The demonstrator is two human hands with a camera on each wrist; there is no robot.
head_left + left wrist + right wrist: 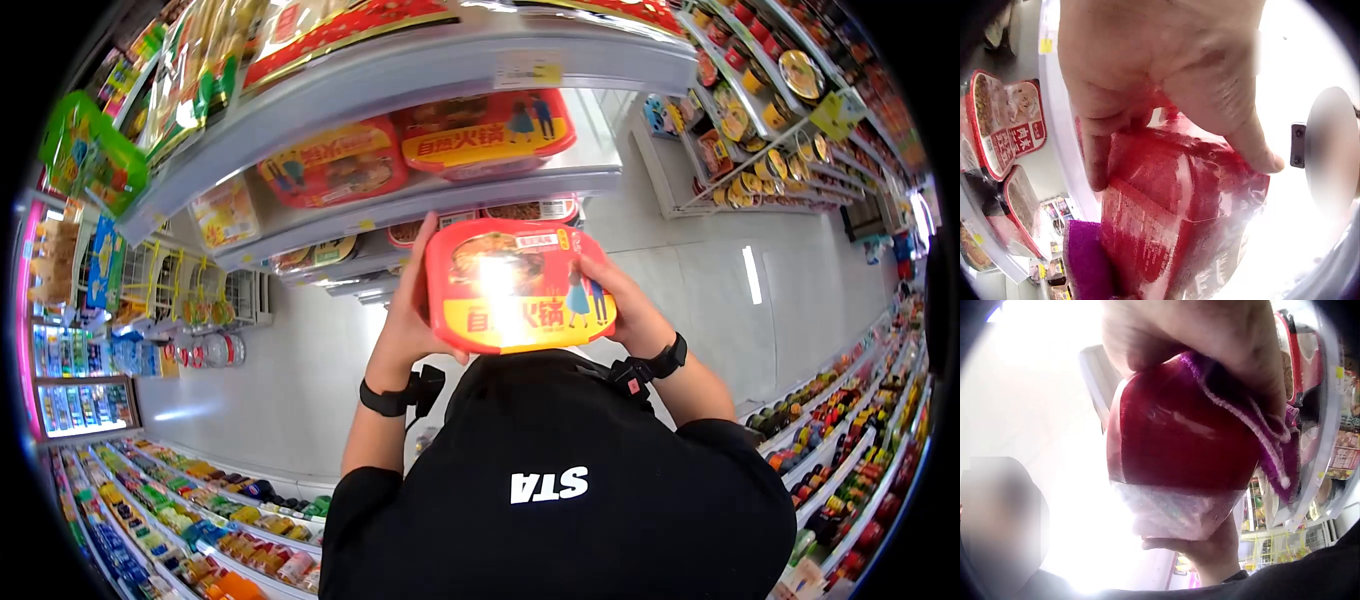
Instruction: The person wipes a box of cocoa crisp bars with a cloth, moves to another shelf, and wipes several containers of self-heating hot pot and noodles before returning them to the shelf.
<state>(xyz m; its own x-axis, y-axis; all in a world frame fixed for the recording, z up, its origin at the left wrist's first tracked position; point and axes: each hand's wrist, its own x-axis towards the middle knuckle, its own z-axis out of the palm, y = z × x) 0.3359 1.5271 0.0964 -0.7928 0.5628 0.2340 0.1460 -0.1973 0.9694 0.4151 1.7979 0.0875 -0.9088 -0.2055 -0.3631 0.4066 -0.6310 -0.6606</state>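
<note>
A red and yellow food box is held up in front of the chest, its printed lid facing the head camera. The left hand grips its left end; in the left wrist view that hand has fingers and thumb spread over the red wrapped side. At the opposite end the right hand holds the box. A purple cloth with a pale edge lies between the right hand and the box in the right wrist view; the head view does not show it.
Just beyond the hands stands a shelf unit with similar red boxes and bagged goods above. More stocked shelves are at the far right. Rows of bottles and jars line both lower sides. Pale floor runs between them.
</note>
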